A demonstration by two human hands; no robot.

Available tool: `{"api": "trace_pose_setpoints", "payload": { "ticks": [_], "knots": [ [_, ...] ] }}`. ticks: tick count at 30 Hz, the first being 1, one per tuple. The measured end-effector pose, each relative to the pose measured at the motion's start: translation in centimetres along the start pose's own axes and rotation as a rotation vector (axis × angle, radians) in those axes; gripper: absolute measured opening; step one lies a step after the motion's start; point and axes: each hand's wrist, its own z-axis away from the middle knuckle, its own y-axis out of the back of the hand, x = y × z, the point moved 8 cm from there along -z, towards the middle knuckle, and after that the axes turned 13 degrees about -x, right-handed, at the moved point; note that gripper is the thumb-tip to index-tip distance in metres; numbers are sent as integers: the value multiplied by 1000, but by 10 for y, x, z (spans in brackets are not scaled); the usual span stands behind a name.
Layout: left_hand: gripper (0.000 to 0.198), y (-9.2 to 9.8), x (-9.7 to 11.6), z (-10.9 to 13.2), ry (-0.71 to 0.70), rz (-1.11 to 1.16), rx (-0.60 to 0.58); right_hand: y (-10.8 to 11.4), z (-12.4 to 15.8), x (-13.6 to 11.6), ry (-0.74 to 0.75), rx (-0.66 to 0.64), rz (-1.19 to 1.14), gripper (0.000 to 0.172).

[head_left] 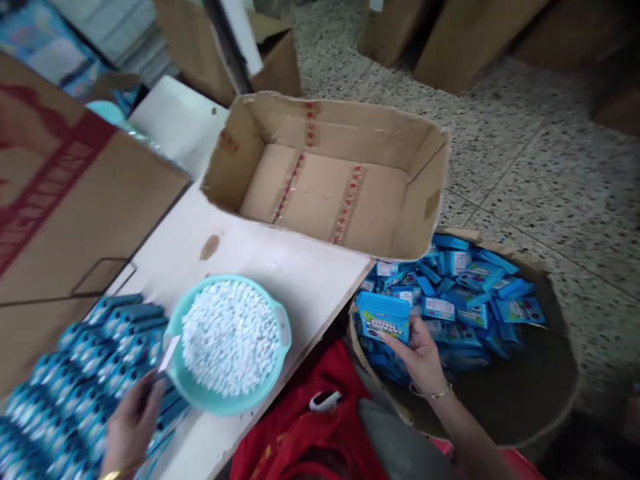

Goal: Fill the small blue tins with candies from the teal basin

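A small blue printed box [384,315] is gripped between the thumb and fingers of my right hand [423,353], above a large carton [540,407] partly filled with similar blue boxes [480,277]. My left hand [133,420] is closed on a thin, pale flat piece [170,353]; its kind is unclear. That piece is beside the rim of a turquoise basin [286,327] full of small white pellets [230,337]. Rows of blue packs [75,393] stand under and beyond my left hand, on the left of the white table [200,220].
A shallow open carton [325,193] with red-printed tape rests across the table's far corner. A big cardboard box [75,180] with a dark red band rises at the left. More cartons [465,43] stand on the speckled floor [560,160].
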Motion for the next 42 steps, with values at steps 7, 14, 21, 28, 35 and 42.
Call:
{"api": "trace_pose_setpoints", "payload": {
  "ticks": [7,14,21,28,35,42],
  "knots": [
    [35,-61,6,48,-142,137,-398,-122,11,-52,-347,-284,-873,25],
    [17,-119,34,48,45,43,-359,-145,14,-75,-381,-363,-797,37],
    [19,-158,62,-4,21,249,-172,-155,1,-79,-426,-308,-803,40],
    [31,-156,42,12,-71,396,-76,-181,1,-75,-466,-405,-833,31],
    [28,-152,60,-4,-117,469,-13,-189,3,-63,-536,-492,-854,20],
    [26,-82,50,31,-283,506,15,-188,-7,-54,-494,-424,-887,12]
  ]
}}
